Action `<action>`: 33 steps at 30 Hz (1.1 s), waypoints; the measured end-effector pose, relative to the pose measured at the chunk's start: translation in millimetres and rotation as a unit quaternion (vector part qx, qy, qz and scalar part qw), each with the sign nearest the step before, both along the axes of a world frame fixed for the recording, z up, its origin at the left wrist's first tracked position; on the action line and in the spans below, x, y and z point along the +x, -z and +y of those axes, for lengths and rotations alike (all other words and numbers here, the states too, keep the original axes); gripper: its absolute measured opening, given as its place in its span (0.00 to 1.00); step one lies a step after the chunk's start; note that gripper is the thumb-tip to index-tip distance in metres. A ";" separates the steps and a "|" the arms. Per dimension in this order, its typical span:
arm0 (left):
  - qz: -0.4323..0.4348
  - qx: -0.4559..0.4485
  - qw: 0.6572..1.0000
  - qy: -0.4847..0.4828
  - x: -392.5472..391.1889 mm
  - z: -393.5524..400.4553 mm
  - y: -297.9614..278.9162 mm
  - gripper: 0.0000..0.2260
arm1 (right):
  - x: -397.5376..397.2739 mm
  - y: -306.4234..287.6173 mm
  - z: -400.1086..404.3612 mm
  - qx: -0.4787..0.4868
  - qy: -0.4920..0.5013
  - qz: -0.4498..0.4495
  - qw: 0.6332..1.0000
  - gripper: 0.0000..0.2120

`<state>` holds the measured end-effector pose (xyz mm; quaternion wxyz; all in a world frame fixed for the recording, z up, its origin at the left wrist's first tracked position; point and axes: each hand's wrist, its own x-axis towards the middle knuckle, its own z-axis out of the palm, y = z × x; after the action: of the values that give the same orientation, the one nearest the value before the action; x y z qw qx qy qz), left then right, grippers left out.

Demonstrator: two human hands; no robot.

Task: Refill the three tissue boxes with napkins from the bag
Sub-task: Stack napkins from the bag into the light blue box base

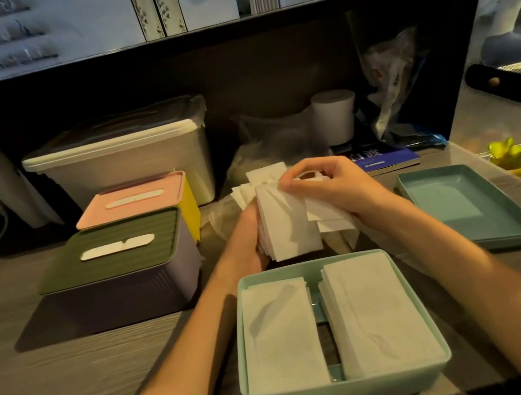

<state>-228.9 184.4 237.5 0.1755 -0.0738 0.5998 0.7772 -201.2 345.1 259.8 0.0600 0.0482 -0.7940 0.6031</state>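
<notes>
Both hands are holding a loose bundle of white napkins [286,224] above the surface [70,352], just behind the open teal tissue box [342,392]. The left hand [250,237] is cupping the bundle from the left side and below; its grip is grasping the stack. The right hand [330,188] is curling over the top edge, pinching the upper sheets.

The napkins are judged light, soft and limp. The sheets are fanning apart at the top, so the bundle is likely to slip or scatter unless it is squared and held across its full thickness, near the middle of the long edges.

The teal tissue box is already holding two flat napkin stacks [373,313] side by side. Its teal lid [462,207] is lying to the right. The green-lidded purple box [116,257] and the pink-lidded yellow box [137,198] are standing closed at the left. A clear plastic bag [264,148] is lying behind the hands.
</notes>
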 end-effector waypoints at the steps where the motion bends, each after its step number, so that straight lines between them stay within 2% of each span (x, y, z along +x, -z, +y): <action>1: 0.013 0.040 0.998 0.044 3.4 -0.4 0.2 0.21 | -2.8 4.6 -0.3 0.010 0.035 0.005 0.999 0.05; 3: 0.016 0.083 0.992 0.094 8.3 -5.3 2.6 0.29 | -5.9 11.0 -1.0 0.022 0.098 0.029 0.995 0.06; 5: 0.027 0.059 0.992 0.108 8.5 -7.0 8.2 0.31 | -5.3 8.4 -2.1 0.018 0.131 0.021 0.991 0.10; 8: 0.041 0.045 0.995 0.076 2.5 -7.2 19.8 0.22 | -3.3 0.1 2.6 0.042 0.091 -0.087 0.991 0.19; 10: 0.042 0.050 0.997 0.048 -0.7 -8.4 23.5 0.18 | -2.5 -4.4 7.1 0.027 0.047 -0.139 0.989 0.18; 12: 0.035 0.061 0.997 0.021 -4.2 -7.9 23.3 0.16 | -2.9 -7.5 10.8 -0.006 0.010 -0.142 0.990 0.13; 15: 0.019 0.067 0.997 0.014 -6.6 -8.0 22.5 0.11 | -2.5 -8.4 14.9 -0.034 -0.026 -0.142 0.989 0.16; 18: 0.020 0.083 0.995 0.048 -6.7 -9.2 22.6 0.18 | 1.2 -9.2 16.9 0.058 -0.005 -0.125 0.990 0.14; 23: 0.010 0.090 0.996 0.010 -11.8 -13.7 27.0 0.22 | 8.3 -16.9 20.6 0.206 0.031 -0.068 0.976 0.12; 25: 0.000 0.073 0.997 -0.021 -12.5 -13.0 25.5 0.24 | 11.8 -22.2 21.5 0.156 0.003 -0.068 0.985 0.09; 28: -0.012 0.016 0.998 -0.054 -15.2 -4.3 16.7 0.20 | 10.1 -22.4 15.4 -0.053 -0.014 -0.100 0.994 0.06; 30: -0.021 -0.001 0.999 -0.049 -11.5 0.1 14.4 0.18 | 4.0 -14.3 4.5 -0.123 0.033 -0.096 0.987 0.08; 33: 0.007 0.055 0.998 -0.025 -7.0 1.4 19.0 0.14 | -2.1 3.9 -9.8 -0.157 0.129 -0.082 0.976 0.06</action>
<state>-235.9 185.8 218.5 0.1554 -0.0738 0.5556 0.8134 -203.3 335.3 255.9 0.0785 -0.1141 -0.6911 0.7094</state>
